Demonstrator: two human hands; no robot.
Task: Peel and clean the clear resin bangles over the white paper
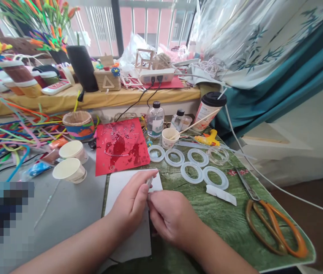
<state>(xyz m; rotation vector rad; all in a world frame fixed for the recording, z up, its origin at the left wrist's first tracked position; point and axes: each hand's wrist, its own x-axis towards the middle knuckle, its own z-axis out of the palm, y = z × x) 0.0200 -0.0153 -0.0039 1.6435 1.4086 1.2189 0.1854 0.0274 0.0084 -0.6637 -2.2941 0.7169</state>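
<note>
The grey worktop (64, 205) carries a green woodgrain mat (218, 217), on which lie orange-handled scissors (275, 232) and translucent rings (191, 172). A white card sheet (121, 186) lies across the mat's left edge, beneath both hands. The left hand (131, 201) and right hand (173, 219) are closed together, their fingers pinching a slim grey item (149, 182) just above the card. Most of the item is hidden by the fingers. It appears light and stiff, but narrow enough to slip. Grip it by the exposed upper end, using thumb and forefinger.
</note>
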